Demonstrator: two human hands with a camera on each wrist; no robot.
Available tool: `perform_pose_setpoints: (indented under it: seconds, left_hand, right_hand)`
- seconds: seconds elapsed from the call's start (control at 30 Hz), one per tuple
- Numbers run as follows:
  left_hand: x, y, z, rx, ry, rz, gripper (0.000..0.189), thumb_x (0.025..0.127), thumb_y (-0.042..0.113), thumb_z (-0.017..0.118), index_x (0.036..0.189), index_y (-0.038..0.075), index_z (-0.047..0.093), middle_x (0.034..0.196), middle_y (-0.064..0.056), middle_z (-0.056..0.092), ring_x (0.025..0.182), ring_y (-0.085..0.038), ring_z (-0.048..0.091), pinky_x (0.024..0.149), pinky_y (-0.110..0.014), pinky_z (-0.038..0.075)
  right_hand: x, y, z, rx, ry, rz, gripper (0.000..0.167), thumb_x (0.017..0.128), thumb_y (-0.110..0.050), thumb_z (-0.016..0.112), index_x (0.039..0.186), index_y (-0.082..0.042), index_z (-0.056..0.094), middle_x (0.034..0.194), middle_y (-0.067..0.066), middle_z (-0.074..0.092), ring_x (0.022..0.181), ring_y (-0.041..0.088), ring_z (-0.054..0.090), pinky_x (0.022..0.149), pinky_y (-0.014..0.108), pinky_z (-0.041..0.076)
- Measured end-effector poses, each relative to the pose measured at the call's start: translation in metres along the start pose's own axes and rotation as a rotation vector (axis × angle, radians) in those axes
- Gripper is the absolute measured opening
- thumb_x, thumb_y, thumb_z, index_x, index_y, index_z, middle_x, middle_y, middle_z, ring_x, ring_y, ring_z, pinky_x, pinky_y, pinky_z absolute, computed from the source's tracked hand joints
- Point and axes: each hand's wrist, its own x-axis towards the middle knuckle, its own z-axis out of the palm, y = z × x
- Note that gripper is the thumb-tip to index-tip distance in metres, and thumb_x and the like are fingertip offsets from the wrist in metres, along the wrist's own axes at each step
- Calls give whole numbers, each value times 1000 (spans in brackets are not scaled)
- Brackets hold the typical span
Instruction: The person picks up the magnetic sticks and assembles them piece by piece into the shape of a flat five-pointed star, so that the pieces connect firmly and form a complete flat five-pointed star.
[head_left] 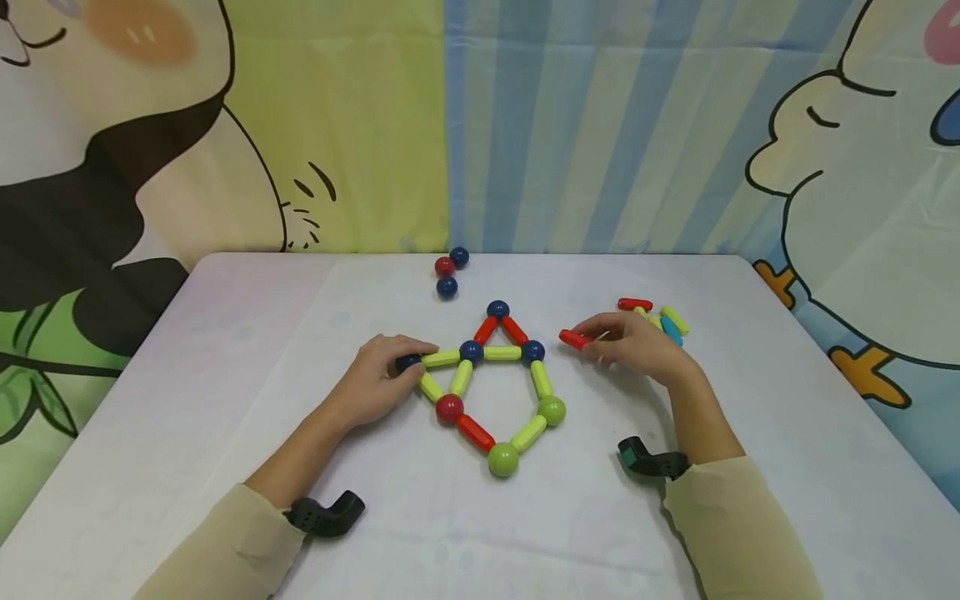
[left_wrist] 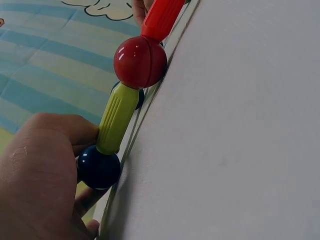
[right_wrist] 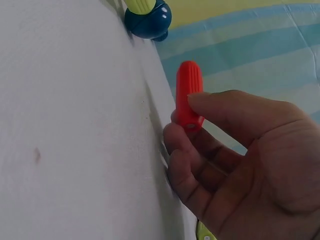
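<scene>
Head view: right hand (head_left: pixel 633 343) pinches red rod (head_left: pixel 573 338) (long axis roughly sideways, pointing left); left hand (head_left: pixel 377 380) grips blue ball (head_left: pixel 407 362).

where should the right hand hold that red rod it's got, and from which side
Probably by the ribbed sides of the red rod, near its right-hand end, thumb opposing fingers, coming from the person's right. The rod is slender and straight, and the right hand pinches it there, which leaves its left end clear.
</scene>
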Motion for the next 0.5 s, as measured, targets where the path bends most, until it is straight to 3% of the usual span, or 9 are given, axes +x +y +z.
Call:
perform_pose_setpoints:
  seconds: [0.07,0.2,0.27,0.5]
  left_hand:
    - [0,0,0,-2,-4,-17,32,99,13,63,130,17,72,130,-2,72,130,-28,60,121,-58,30]
    - [0,0,-1,-6,-8,-28,33,99,13,63,131,17,71,130,-3,72,133,-29,58,125,-61,22]
    - [0,0,-1,-10,-11,-30,32,100,13,63,131,17,71,131,-3,72,135,-29,58,127,-61,17]
    - [-1,0,1,-14,-15,-37,33,100,15,63,131,17,71,132,-3,71,135,-29,57,127,-60,17]
  right_hand:
    - [0,-1,1,3,-40,-17,35,94,-18,72,129,-14,71,125,12,67,99,28,62,80,30,57]
    - [0,-6,4,-15,-99,-46,35,93,-20,73,128,-15,72,124,9,68,105,27,59,82,30,57]
    - [0,-9,6,-21,-116,-45,34,94,-21,73,127,-15,73,122,9,69,104,26,59,83,31,57]
    - [0,-12,8,-18,-142,-25,33,94,-22,73,126,-16,73,119,7,69,105,26,58,84,31,56]
